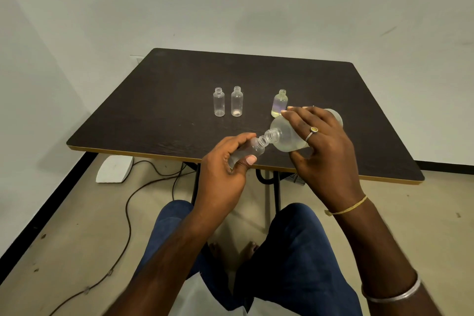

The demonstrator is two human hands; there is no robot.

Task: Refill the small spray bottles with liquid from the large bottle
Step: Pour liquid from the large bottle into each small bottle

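Note:
My right hand [322, 141] grips the large frosted bottle [284, 136], tipped on its side with its open neck pointing left. My left hand [225, 169] holds a small clear bottle [252, 150] tilted to the right, its open mouth meeting the large bottle's neck above the table's near edge. Two small clear bottles [218, 102] [236, 101] stand uncapped side by side at mid-table. A third small bottle [279, 103], holding some pale yellowish liquid, stands uncapped just behind the large bottle.
The dark table [159, 110] has a yellow front edge and stands against a white wall. On the floor lie a white pad [114, 169] and a dark cable [128, 213]. My knees in blue trousers are below the table edge.

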